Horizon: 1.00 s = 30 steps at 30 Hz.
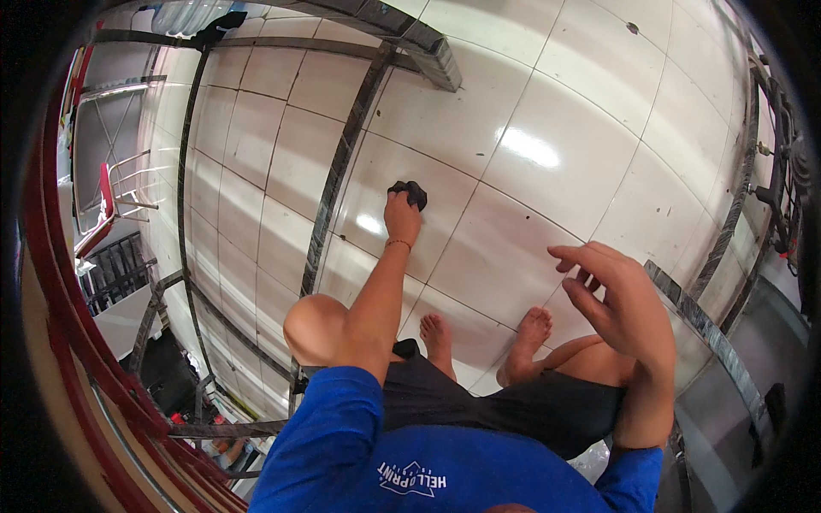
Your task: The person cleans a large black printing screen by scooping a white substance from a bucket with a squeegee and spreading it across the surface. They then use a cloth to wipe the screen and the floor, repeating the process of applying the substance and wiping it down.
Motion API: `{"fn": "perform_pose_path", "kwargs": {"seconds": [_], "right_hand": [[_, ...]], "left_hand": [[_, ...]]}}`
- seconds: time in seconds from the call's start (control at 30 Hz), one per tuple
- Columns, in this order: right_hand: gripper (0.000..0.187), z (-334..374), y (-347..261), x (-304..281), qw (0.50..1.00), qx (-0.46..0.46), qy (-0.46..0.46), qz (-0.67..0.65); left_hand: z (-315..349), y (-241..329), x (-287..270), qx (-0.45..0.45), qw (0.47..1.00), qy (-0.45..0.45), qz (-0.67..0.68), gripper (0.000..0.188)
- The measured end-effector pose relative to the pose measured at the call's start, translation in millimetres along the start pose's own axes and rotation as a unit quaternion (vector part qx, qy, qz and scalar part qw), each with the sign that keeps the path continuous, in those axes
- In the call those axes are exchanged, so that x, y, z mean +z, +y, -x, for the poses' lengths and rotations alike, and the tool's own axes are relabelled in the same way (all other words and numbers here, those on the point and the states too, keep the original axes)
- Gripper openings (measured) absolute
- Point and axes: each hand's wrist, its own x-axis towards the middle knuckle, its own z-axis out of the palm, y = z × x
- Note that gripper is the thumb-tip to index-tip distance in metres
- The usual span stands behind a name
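My left hand [402, 221] reaches down to the floor, its fingers closed on a crumpled black cloth [410, 193]. The cloth is bunched small and lies against a glossy white floor tile [453, 162]. Raised above my knee on the right, my right hand [609, 286] holds nothing, its fingers stretched forward and thumb apart. A few small dark specks dot the tiles, including a larger dark crumb [632, 28] at the far right. My bare feet stand on the tiles between the two hands.
A dark metal frame [346, 158] runs over the floor just left of my left hand. Its upright [432, 56] stands ahead. Another dark bar [710, 333] passes right of my right hand. A red folding chair [104, 209] and red-edged shelving stand at left.
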Motion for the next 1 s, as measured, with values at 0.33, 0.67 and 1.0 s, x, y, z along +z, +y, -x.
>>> {"fn": "perform_pose_path", "kwargs": {"seconds": [0.33, 0.67, 1.0], "right_hand": [[0.031, 8.3, 10.2, -5.3, 1.000, 0.010, 0.013, 0.004], [0.038, 35.9, 16.2, -5.8, 0.999, 0.026, 0.021, 0.004], [0.037, 54.9, 20.9, -8.8, 0.997, 0.053, 0.047, 0.000]], "left_hand": [[-62.3, -50.1, -88.3, -0.012, 0.946, -0.318, 0.064, 0.052], [-90.3, 140.4, 11.3, 0.138, 0.947, 0.048, 0.285, 0.035], [-49.6, 150.0, 44.6, 0.224, 0.972, 0.071, -0.017, 0.022]]}}
